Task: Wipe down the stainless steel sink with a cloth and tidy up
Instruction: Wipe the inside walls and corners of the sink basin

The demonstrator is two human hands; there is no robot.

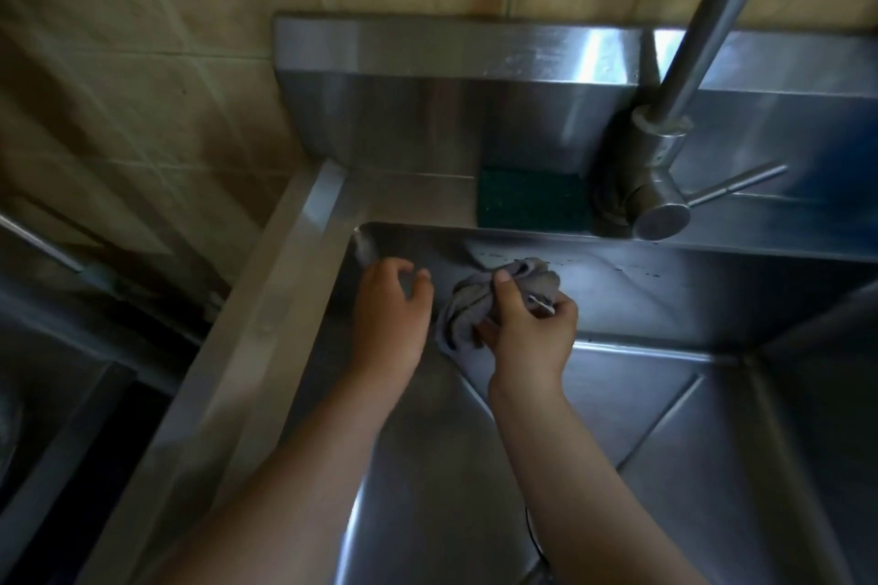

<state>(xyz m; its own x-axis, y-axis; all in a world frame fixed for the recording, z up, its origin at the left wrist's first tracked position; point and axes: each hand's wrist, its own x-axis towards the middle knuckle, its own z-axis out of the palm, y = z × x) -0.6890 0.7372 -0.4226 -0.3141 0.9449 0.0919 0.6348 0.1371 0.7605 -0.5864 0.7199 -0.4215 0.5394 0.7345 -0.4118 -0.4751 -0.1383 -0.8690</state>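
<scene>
Head view: the right hand grips a bunched grey cloth against the back wall of the stainless steel sink, near its left corner. The left hand hovers beside it, fingers loosely curled, empty. The cloth looks soft, light and limp, best gathered in a fistful.

Two bare forearms reach in from the lower edge, no sleeve covering either one up to where the frame cuts them off. The bare left hand and bare right hand wear nothing — no glove, ring, watch or band at the wrists. Fingernails are short and plain — unpainted.
</scene>
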